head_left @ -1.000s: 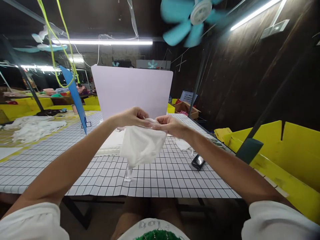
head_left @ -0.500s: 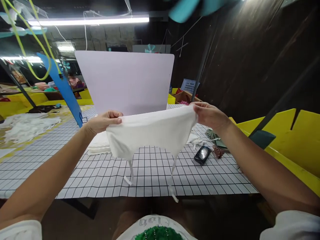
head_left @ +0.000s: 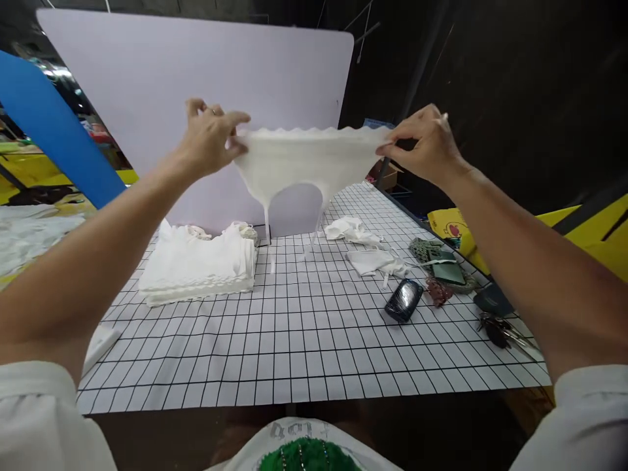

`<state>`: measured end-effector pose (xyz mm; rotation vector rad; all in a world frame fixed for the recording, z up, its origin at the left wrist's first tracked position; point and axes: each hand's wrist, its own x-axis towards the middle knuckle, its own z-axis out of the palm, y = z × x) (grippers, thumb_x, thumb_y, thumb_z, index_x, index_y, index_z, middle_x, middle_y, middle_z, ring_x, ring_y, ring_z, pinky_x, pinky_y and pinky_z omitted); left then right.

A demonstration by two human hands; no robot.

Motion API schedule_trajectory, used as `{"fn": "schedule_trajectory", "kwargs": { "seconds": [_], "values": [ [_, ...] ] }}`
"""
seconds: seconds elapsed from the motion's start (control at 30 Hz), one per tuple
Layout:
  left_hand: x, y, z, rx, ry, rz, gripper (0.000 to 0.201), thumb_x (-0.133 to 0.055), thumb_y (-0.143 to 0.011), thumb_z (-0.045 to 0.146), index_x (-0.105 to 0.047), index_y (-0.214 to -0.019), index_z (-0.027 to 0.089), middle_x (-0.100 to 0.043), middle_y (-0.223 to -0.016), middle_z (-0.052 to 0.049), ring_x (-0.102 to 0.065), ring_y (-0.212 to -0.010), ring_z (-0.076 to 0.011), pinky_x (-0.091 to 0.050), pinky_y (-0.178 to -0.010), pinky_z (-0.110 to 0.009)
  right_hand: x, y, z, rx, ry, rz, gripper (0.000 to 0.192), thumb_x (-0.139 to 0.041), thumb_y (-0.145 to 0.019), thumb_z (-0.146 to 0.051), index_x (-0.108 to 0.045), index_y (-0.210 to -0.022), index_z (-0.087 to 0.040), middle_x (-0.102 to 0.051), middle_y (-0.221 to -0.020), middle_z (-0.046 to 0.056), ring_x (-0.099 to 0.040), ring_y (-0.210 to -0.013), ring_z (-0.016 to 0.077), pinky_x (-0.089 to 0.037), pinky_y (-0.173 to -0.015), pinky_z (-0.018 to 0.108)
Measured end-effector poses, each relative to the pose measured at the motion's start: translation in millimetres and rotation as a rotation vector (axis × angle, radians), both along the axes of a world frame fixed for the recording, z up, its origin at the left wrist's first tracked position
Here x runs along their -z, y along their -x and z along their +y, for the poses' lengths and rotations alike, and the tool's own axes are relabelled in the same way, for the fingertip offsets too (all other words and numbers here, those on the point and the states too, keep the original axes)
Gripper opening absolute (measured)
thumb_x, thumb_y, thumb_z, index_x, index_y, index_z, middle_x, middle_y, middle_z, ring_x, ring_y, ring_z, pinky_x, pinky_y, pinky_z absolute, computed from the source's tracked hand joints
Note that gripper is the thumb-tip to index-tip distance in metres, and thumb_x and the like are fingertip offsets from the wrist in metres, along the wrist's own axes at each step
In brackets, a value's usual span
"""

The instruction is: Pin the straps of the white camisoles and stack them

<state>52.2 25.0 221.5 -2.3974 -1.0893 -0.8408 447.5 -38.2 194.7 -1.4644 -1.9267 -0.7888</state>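
Note:
I hold a small white garment (head_left: pixel 309 160) with a scalloped top edge stretched wide in the air above the checked table (head_left: pixel 304 353). My left hand (head_left: pixel 209 137) pinches its left corner and my right hand (head_left: pixel 424 144) pinches its right corner. Two thin straps hang down from the garment's lower edge. Below and to the left, a neat stack of similar white garments (head_left: pixel 199 265) lies on the table.
A large pale board (head_left: pixel 196 72) stands upright at the back of the table, with a blue panel (head_left: pixel 49 124) at the left. Loose white pieces (head_left: pixel 367 248), a black phone (head_left: pixel 403 299), a green pouch (head_left: pixel 441 268) and scissors (head_left: pixel 500 330) lie at the right.
Both hands moved apart and rose, spreading the bunched garment out flat and lifting it to eye level. The view tilted down toward the table.

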Motion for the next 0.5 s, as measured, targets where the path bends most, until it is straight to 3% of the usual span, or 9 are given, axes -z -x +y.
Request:
{"fn": "schedule_trajectory", "kwargs": {
  "seconds": [0.07,0.1,0.17,0.23,0.3,0.33,0.4,0.5],
  "values": [
    [2.2,-2.9,-0.6,-0.019,-0.050,0.032,0.031,-0.060,-0.094,0.021,-0.064,-0.118,0.002,-0.063,-0.092,-0.002,-0.048,-0.107,-0.0179,-0.016,-0.112,-0.051,9.2,5.0,-4.6,-0.003,-0.018,0.061,0.035,-0.062,-0.096,-0.039,-0.077,-0.093,-0.008,-0.073,-0.105,0.016,-0.054,-0.116,0.0255,-0.030,-0.107,0.053],
    [10.8,-2.3,-2.4,-0.023,-0.055,0.034,0.026,-0.060,-0.094,0.022,-0.066,-0.112,0.004,-0.063,-0.091,-0.002,-0.047,-0.109,-0.0193,-0.016,-0.112,-0.051,20.5,7.6,-9.2,-0.009,-0.028,0.092,0.032,-0.064,-0.095,-0.038,-0.077,-0.091,-0.009,-0.073,-0.104,0.015,-0.054,-0.115,0.0259,-0.029,-0.109,0.055],
    [44.0,2.2,-8.7,-0.030,-0.049,0.007,0.018,-0.062,-0.093,0.024,-0.068,-0.100,0.009,-0.062,-0.090,-0.002,-0.044,-0.112,-0.0221,-0.019,-0.111,-0.051,56.5,12.6,-22.6,-0.064,0.006,0.090,0.021,-0.068,-0.093,-0.032,-0.076,-0.090,-0.013,-0.074,-0.103,0.013,-0.055,-0.113,0.0274,-0.028,-0.110,0.060],
    [95.7,9.4,-20.8,-0.025,-0.011,-0.031,0.013,-0.065,-0.090,0.026,-0.068,-0.094,0.014,-0.061,-0.094,-0.004,-0.043,-0.114,-0.0258,-0.026,-0.105,-0.049,105.8,17.3,-41.9,-0.150,0.091,0.045,0.010,-0.068,-0.091,-0.025,-0.075,-0.090,-0.019,-0.075,-0.101,0.009,-0.057,-0.109,0.0293,-0.025,-0.110,0.066],
    [157.2,17.7,-40.4,-0.008,0.047,-0.044,0.007,-0.069,-0.086,0.024,-0.066,-0.086,0.017,-0.061,-0.103,-0.008,-0.045,-0.112,-0.0290,-0.032,-0.097,-0.046,159.2,21.9,-66.9,-0.244,0.234,-0.014,0.014,-0.062,-0.093,-0.019,-0.074,-0.087,-0.025,-0.076,-0.098,0.004,-0.058,-0.108,0.0303,-0.027,-0.108,0.069],
    [188.1,21.8,-53.1,0.028,0.084,-0.019,0.002,-0.067,-0.084,0.018,-0.066,-0.083,0.018,-0.061,-0.106,-0.009,-0.048,-0.108,-0.0287,-0.035,-0.092,-0.045,184.4,24.2,-81.0,-0.275,0.300,-0.032,0.016,-0.061,-0.093,-0.018,-0.073,-0.085,-0.026,-0.076,-0.096,0.003,-0.058,-0.107,0.0303,-0.029,-0.108,0.069],
    [243.4,29.5,-82.7,0.156,0.190,0.065,0.011,-0.060,-0.084,0.008,-0.063,-0.081,0.019,-0.063,-0.100,-0.008,-0.053,-0.098,-0.0265,-0.038,-0.086,-0.041,226.6,28.3,-110.4,-0.327,0.399,-0.035,0.021,-0.057,-0.093,-0.014,-0.073,-0.085,-0.024,-0.076,-0.095,0.003,-0.059,-0.105,0.0295,-0.030,-0.108,0.069],
    [298.6,39.9,-131.6,0.266,0.348,0.120,0.018,-0.052,-0.088,0.005,-0.062,-0.083,0.019,-0.065,-0.090,-0.007,-0.055,-0.091,-0.0246,-0.041,-0.080,-0.037,265.0,32.6,-153.0,-0.387,0.489,-0.003,0.026,-0.051,-0.095,-0.009,-0.073,-0.086,-0.022,-0.075,-0.094,0.005,-0.059,-0.103,0.0278,-0.033,-0.108,0.067]
  ]
}}
